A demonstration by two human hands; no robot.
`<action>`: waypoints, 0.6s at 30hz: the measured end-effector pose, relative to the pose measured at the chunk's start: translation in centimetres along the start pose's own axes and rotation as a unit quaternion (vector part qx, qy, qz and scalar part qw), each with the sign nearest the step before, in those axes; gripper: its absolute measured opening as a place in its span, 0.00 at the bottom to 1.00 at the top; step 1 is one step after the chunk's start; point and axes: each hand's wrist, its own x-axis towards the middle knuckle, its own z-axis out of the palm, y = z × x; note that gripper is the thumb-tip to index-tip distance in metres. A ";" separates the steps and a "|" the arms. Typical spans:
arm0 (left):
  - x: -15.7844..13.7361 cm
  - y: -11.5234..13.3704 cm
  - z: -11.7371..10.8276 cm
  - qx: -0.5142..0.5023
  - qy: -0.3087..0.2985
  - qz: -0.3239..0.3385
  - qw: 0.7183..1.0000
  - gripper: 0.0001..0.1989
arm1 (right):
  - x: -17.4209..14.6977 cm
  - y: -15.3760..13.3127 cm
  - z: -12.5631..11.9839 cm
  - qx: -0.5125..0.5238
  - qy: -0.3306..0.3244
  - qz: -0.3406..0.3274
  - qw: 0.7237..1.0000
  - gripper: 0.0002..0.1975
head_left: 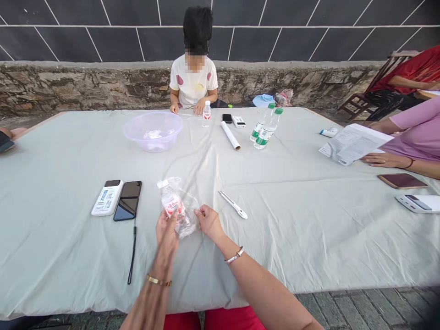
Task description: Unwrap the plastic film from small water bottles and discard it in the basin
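Observation:
A small water bottle (pixel 169 197) with a white cap and a red-and-white label leans up and to the left in my left hand (pixel 167 228), whose fingers wrap round it. Clear plastic film (pixel 187 206) lies loosely about the bottle and spreads out to its right. My right hand (pixel 209 222) pinches the right edge of that film between thumb and finger. To the right of it, a white utility knife (pixel 233 204) rests on the cloth. A black phone (pixel 127 200) with a wrist strap and a white power bank (pixel 107 197) lie to my left.
Further back stand a translucent purple basin (pixel 153 144) holding crumpled film, another small bottle (pixel 206 114), a white roll (pixel 230 135) and two green-capped bottles (pixel 266 130). A person (pixel 194 82) sits opposite. At right, a person's hand (pixel 387 160) lies near papers (pixel 354 142).

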 end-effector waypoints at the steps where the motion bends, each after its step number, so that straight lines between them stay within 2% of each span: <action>1: 0.0 0.2 -0.2 -0.017 -0.013 -0.019 1.000 0.22 | 0.0 0.0 -0.3 0.015 -0.007 0.008 1.000 0.13; 6: 0.7 0.9 -1.5 -0.101 -0.042 -0.092 0.990 0.19 | -0.3 -0.4 -1.7 0.126 -0.083 0.084 0.985 0.13; 8: 0.9 1.0 -2.1 -0.133 -0.046 -0.143 0.980 0.18 | -0.2 -0.3 -2.1 0.121 -0.071 0.084 0.987 0.13; 11: 1.0 1.1 -2.7 -0.179 -0.039 -0.199 0.963 0.19 | 0.2 0.4 -2.5 0.080 -0.039 0.046 0.995 0.11; 14: 0.9 1.2 -2.9 -0.191 -0.036 -0.214 0.957 0.23 | 0.5 0.8 -3.0 0.047 -0.037 0.023 0.998 0.09; 18: 0.9 1.1 -3.3 -0.155 -0.013 -0.211 0.965 0.24 | 0.1 0.6 -3.9 0.075 -0.059 0.068 0.993 0.10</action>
